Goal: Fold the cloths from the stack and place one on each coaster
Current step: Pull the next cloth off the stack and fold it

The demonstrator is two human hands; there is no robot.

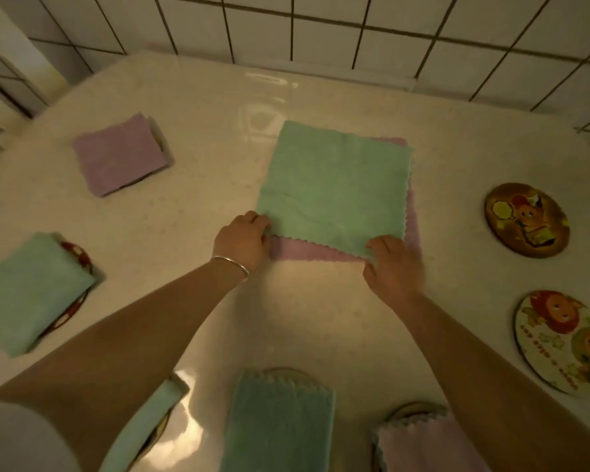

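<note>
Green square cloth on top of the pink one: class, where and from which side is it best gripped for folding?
Probably the two near corners of the green square cloth, approached from the person's side: its scalloped near edge lies free over the pink cloth, where the left hand and right hand already pinch it.

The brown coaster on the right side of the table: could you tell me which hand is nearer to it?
Right. The right hand pinches the green cloth's near corner, closer to the brown coaster; the left hand holds the opposite near corner, farther away.

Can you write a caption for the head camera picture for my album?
Both hands, left and right, pinch the green cloth's near corners atop the pink cloth.
</note>
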